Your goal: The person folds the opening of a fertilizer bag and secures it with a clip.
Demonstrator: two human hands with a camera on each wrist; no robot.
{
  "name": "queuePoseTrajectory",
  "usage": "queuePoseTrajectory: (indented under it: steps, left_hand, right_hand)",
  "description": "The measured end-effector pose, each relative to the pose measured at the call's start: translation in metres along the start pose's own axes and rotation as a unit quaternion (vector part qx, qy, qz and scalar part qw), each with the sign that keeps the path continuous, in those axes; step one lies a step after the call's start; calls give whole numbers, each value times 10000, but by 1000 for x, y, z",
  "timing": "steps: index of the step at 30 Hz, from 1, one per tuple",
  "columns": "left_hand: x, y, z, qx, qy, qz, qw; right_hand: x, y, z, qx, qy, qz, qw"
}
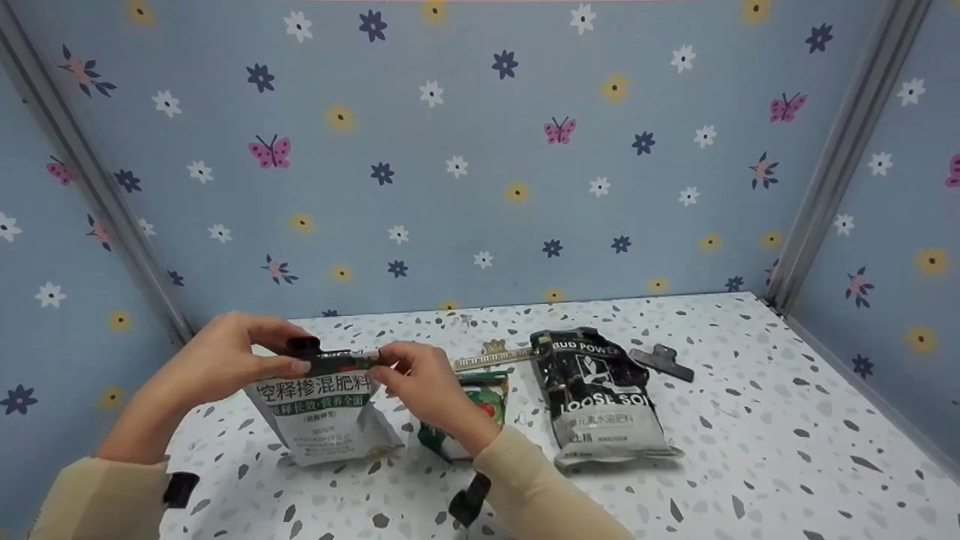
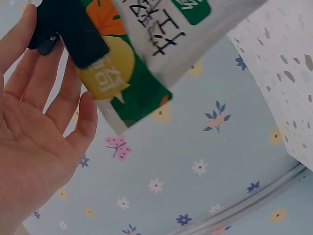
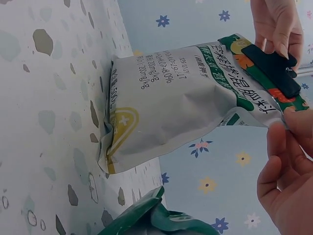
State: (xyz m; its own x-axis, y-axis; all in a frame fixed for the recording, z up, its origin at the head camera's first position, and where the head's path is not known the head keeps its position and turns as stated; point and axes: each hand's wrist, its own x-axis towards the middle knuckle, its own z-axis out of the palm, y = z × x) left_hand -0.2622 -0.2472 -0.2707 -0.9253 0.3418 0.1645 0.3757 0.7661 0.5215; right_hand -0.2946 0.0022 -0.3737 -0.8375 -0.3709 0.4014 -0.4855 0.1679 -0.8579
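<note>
A white and green fertilizer bag [image 1: 330, 431] stands upright on the speckled table, its top edge folded over into a green and orange strip. Across that fold sits a black bag clip [image 3: 271, 71]. My left hand [image 1: 217, 367] pinches the clip's handle between thumb and fingers, as the right wrist view also shows. At the bag's top right corner, my right hand [image 1: 424, 382] pinches the folded edge between thumb and forefinger. The left wrist view shows the clip's end lying over the printed strip [image 2: 107, 73]; part of the clip's handle is hidden by the fingers.
Behind my right forearm lies a small green bag [image 1: 491, 390], partly covered. A black and grey soil bag [image 1: 604, 397] lies to the right, with another black clip [image 1: 664, 362] beside its top. A gold ruler-like strip [image 1: 495, 358] lies behind them, before the flowered wall [image 1: 465, 210].
</note>
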Motion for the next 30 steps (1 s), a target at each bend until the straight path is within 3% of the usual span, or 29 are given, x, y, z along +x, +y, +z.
queuePoseTrajectory:
  steps: [4,11,14,17,22,30]
  left_hand:
    - [-7,-14,2,-199,187,-97,9996]
    - [-20,-46,10,-466,634,-569,9953]
    - [-24,-62,18,-958,964,-796,9875]
    - [-26,-76,31,-1644,1183,-1013,9740]
    - [-26,-86,47,-2440,1051,-1534,9518]
    - [-23,-87,55,-2666,983,-1642,9446]
  right_hand:
    - [0,1,0,-76,63,-45,9999]
    - [0,3,3,-178,89,-32,9998]
    - [0,3,4,-154,89,31,9998]
    - [0,3,4,-93,97,99,9999]
    - [0,5,5,-131,54,119,9998]
    - [-2,3,3,-220,-26,162,9996]
